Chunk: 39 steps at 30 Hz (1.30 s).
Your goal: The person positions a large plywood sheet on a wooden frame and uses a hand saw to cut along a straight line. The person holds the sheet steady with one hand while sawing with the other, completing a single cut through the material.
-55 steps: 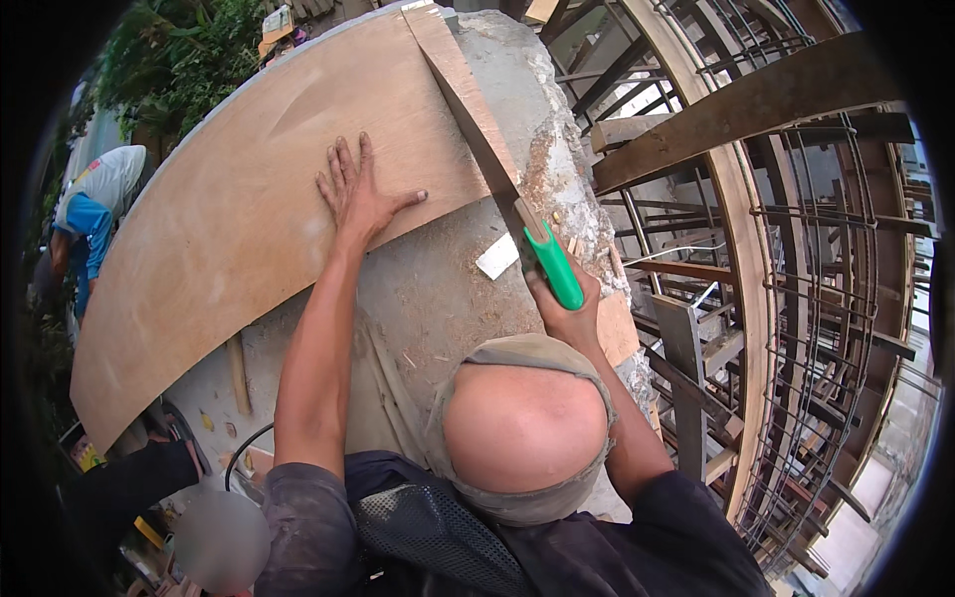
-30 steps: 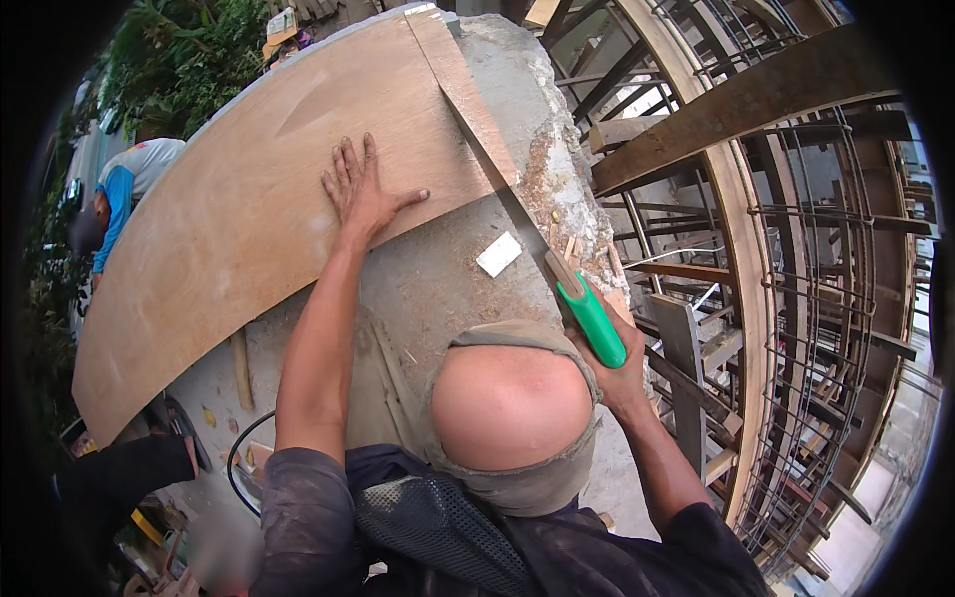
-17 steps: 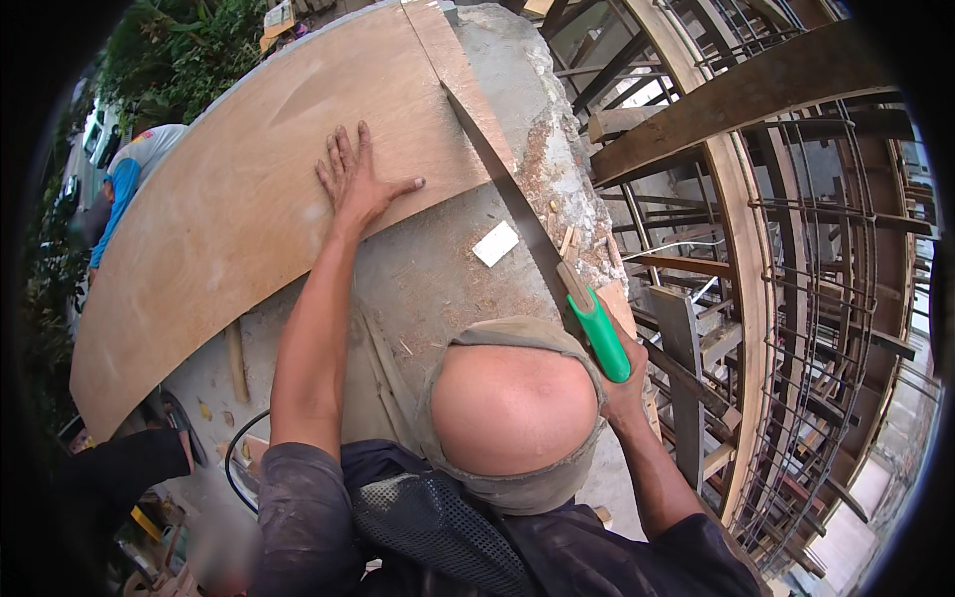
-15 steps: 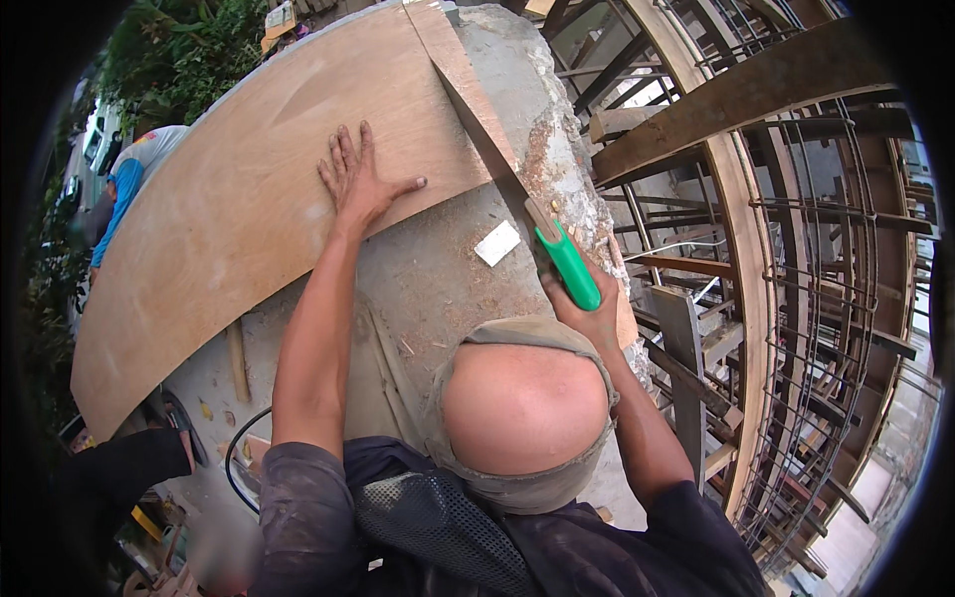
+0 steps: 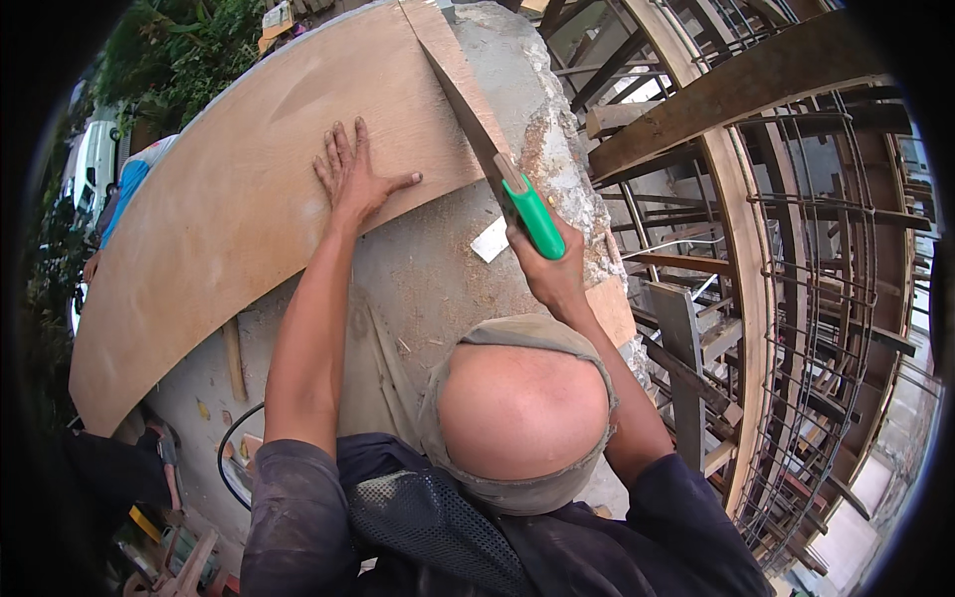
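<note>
A broad sheet of plywood (image 5: pixel 219 219) lies across a concrete slab. Flat on it, with fingers spread, rests my left hand (image 5: pixel 356 181), a little left of the cut. My right hand (image 5: pixel 552 261) is wrapped round the green handle of a handsaw (image 5: pixel 535 217). The saw's blade slants up and away through the sheet, with a narrow strip of plywood (image 5: pixel 448 60) on its right side. Part of the blade is hidden by the wood. A small white rectangular piece (image 5: pixel 489 240) lies on the slab just left of my right hand.
Sawdust covers parts of the concrete slab (image 5: pixel 408 269), whose broken edge runs along the right. Beyond it drops a framework of timber beams (image 5: pixel 736 95) and steel rebar (image 5: pixel 811 269). A person in a blue sleeve (image 5: pixel 124 194) is at the sheet's far left; another person's dark-clothed limb (image 5: pixel 114 473) shows lower left.
My right hand has pushed the saw forward and slightly left, away from me. My left hand stays pressed on the plywood. The blue-sleeved person has shifted slightly.
</note>
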Each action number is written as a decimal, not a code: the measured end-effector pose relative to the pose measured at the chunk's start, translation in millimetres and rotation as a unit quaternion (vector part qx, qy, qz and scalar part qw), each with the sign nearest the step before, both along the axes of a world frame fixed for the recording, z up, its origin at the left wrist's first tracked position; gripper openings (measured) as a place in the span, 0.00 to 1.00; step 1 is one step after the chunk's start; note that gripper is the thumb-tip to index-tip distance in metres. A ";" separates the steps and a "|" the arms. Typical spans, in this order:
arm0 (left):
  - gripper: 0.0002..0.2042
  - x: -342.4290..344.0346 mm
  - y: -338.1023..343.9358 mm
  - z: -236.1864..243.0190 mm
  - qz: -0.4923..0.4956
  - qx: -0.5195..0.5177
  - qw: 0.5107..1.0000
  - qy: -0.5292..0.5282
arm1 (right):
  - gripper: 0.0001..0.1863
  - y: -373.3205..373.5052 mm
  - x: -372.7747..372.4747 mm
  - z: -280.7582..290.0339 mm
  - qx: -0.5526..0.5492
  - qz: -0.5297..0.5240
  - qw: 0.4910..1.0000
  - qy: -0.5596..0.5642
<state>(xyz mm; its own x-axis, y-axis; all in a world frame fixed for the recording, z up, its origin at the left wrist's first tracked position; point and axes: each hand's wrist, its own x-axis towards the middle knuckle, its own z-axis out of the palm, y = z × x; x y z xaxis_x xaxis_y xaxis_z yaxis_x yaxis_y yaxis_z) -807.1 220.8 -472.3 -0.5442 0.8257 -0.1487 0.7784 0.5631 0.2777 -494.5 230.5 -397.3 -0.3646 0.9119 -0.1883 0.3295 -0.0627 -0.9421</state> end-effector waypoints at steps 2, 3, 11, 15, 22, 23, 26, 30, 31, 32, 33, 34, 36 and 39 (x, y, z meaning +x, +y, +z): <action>0.73 -7.1 4.8 -6.2 -0.005 0.006 1.000 -0.002 | 0.34 26.8 -20.6 -11.2 -0.003 0.019 1.000 -0.024; 0.74 -11.0 6.1 -8.3 0.001 0.005 1.000 -0.005 | 0.34 28.7 -13.6 -13.7 -0.009 0.023 0.999 -0.021; 0.76 11.8 -7.5 -2.8 0.009 -0.005 1.000 -0.008 | 0.33 -85.3 91.9 27.3 0.018 -0.006 1.000 0.021; 0.76 20.8 9.4 -9.2 -0.005 0.012 1.000 -0.013 | 0.32 -2.0 36.8 -12.0 0.011 -0.003 1.000 0.007; 0.76 15.5 -13.6 -10.0 0.016 -0.004 1.000 -0.002 | 0.32 -99.2 101.3 21.5 -0.006 -0.043 0.997 0.058; 0.76 17.9 -18.0 -7.4 0.017 -0.006 1.000 0.004 | 0.32 -109.2 115.5 25.4 -0.009 -0.043 0.996 0.079; 0.76 36.9 -20.8 0.6 0.009 -0.007 1.000 -0.002 | 0.31 -95.7 114.4 35.9 -0.012 -0.030 0.998 0.048; 0.75 37.9 -9.7 5.5 -0.004 0.002 1.000 0.004 | 0.24 -31.3 50.9 -7.7 0.011 -0.046 0.997 0.069; 0.75 31.1 -12.1 5.5 0.001 0.002 1.000 0.003 | 0.23 -28.7 43.7 2.7 0.009 -0.047 0.996 0.074; 0.75 24.5 -12.0 4.9 0.002 0.003 1.000 0.001 | 0.23 -26.2 39.6 13.0 0.008 -0.052 0.996 0.076; 0.75 18.6 -11.4 3.7 0.006 0.003 1.000 -0.003 | 0.32 -41.5 59.8 21.5 -0.003 -0.014 1.000 -0.016; 0.75 15.3 -12.2 2.8 0.007 -0.001 1.000 0.003 | 0.33 -69.2 84.8 12.3 0.016 -0.024 0.999 0.029; 0.75 12.7 -15.9 -3.1 0.014 -0.005 1.000 0.008 | 0.35 -120.0 131.1 18.2 0.035 -0.026 0.998 0.051; 0.75 11.7 -7.0 -9.0 0.012 -0.013 1.000 0.003 | 0.35 -109.6 114.4 24.0 -0.014 -0.030 0.997 0.066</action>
